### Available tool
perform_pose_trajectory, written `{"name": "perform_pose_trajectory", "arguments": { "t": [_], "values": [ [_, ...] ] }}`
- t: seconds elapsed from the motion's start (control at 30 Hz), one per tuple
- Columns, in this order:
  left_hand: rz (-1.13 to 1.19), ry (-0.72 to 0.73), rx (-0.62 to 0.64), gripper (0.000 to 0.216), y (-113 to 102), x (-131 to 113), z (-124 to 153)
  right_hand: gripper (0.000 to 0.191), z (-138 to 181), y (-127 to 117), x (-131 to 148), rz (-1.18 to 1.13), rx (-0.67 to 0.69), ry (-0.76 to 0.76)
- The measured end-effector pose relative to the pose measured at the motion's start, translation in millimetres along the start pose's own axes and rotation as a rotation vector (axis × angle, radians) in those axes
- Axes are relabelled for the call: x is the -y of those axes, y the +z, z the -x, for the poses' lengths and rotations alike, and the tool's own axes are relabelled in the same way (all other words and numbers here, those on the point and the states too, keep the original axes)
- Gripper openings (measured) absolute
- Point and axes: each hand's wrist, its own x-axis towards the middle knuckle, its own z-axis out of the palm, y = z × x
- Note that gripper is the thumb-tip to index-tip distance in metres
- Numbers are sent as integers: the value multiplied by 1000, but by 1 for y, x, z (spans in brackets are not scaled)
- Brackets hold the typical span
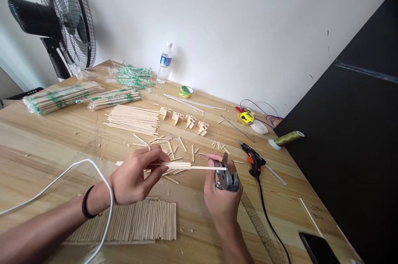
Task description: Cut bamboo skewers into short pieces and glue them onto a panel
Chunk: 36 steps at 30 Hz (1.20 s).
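Observation:
My left hand [139, 175] is closed around a few thin round wooden sticks [177, 165], pinched between thumb and fingers. One stick [203, 168] reaches farther right than the others. Its end meets the metal head of the pliers [228, 177], which my right hand [222, 202] grips; most of their handles are hidden in the palm. Below my left hand lies a flat panel of sticks set side by side [139, 220]. Cut stick pieces [182, 144] are scattered behind both hands.
Loose long sticks [133, 119], several small stick assemblies [190, 121] and wrapped stick bundles [66, 96] lie farther back. A glue gun [253, 158], ruler [261, 228] and phone [317, 248] are at right. A white cable [107, 185] crosses my left forearm. A bottle [164, 63] stands near the wall.

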Motion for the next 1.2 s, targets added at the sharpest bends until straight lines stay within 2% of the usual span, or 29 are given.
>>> {"name": "perform_pose_trajectory", "arguments": {
  "t": [0.3,0.57,0.87,1.2],
  "values": [
    [75,43,31,12,-1,-5,1,22,-6,-2,5,31,-60,-81],
    [66,67,29,12,1,-10,3,34,3,8,18,-91,48,-149],
    [81,79,47,13,6,-11,7,31,7,12,22,-54,58,-187],
    [137,2,40,10,10,-12,8,13,12,16,15,8,62,-168]
  ]
}}
